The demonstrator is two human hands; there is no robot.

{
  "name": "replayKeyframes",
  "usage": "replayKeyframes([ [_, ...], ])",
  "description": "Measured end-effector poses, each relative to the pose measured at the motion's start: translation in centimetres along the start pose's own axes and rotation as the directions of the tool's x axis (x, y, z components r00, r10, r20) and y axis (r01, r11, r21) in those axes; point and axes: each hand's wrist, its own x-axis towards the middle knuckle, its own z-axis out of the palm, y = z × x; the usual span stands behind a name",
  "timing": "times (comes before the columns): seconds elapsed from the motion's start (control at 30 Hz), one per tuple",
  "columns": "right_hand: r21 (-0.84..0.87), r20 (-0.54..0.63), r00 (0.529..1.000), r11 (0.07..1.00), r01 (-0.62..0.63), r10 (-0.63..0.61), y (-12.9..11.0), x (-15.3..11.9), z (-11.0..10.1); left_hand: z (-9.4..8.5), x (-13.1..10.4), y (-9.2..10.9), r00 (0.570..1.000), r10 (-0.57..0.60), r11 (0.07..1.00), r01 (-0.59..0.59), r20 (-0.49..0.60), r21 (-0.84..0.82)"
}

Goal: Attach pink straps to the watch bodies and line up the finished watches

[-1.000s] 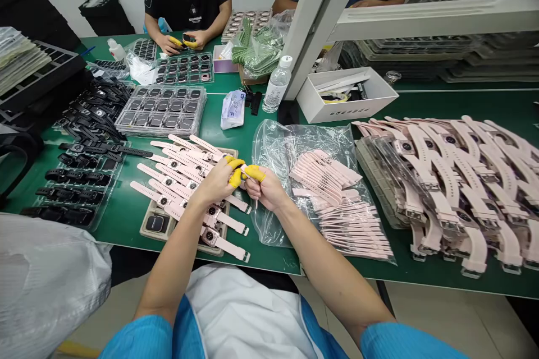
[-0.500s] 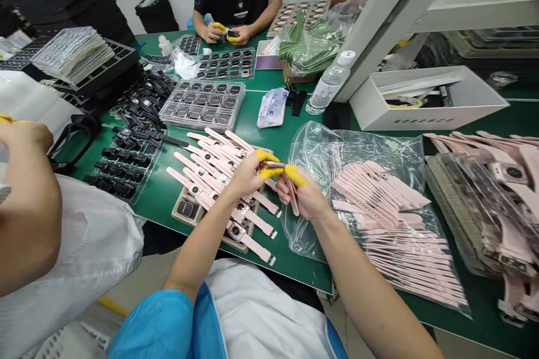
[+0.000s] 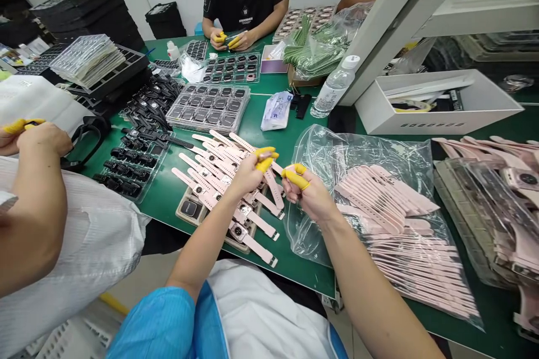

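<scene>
My left hand (image 3: 251, 173), with yellow finger cots, is closed on a pink-strapped watch. One pink strap (image 3: 274, 190) hangs down below its fingers. My right hand (image 3: 309, 190), also in yellow finger cots, is closed just to the right, its fingertips pinching the end of a pink strap of that watch. The watch's case is mostly hidden behind my left fingers. Under my left hand, several pink-strapped watches (image 3: 239, 231) lie in slanting rows across a tray (image 3: 185, 207). To the right, loose pink straps (image 3: 370, 196) lie on a clear plastic bag (image 3: 311, 148).
Black watches (image 3: 126, 171) and a clear tray of watch faces (image 3: 208, 106) are on the left. A water bottle (image 3: 334, 87) and a white box (image 3: 438, 104) stand behind. Stacked trays (image 3: 471, 213) are at the right. Co-workers sit opposite and at my left.
My hands have moved slightly apart. The strap that was upright by my right palm now hangs below my left hand. The view has shifted a little.
</scene>
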Motion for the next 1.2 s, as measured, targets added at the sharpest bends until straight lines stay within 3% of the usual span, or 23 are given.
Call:
replayKeyframes([
  [0.1,0.001,0.071,0.997,1.000,-0.030,0.030,0.5,0.1,0.2,0.8,-0.6,-0.3,0.949,0.194,0.937,-0.255,0.248,0.240],
  [0.2,0.012,0.131,0.989,0.998,-0.066,0.063,0.9,0.3,0.2,0.5,-0.7,-0.1,0.900,0.261,0.866,-0.379,0.350,0.327],
  [0.5,0.223,0.107,0.993,0.972,-0.074,0.051,1.0,0.9,0.3,0.3,-0.4,0.1,0.907,0.271,0.839,-0.387,0.323,0.382],
  [0.67,0.305,0.087,0.994,0.949,-0.084,0.060,1.2,1.0,0.3,0.1,-0.7,0.7,0.920,0.185,0.866,-0.319,0.346,0.385],
  [0.87,0.345,0.133,0.989,0.932,-0.112,0.070,1.3,1.3,-0.1,0.4,-0.6,1.7,0.912,0.192,0.864,-0.332,0.362,0.380],
  [1.1,0.204,0.024,0.997,0.976,-0.082,0.078,0.8,1.2,-0.3,0.5,-0.4,1.3,0.897,0.227,0.815,-0.388,0.380,0.430],
  [1.2,0.262,0.062,0.993,0.958,-0.114,0.101,0.9,1.3,-0.4,0.6,-0.4,1.3,0.895,0.217,0.788,-0.396,0.389,0.472],
])
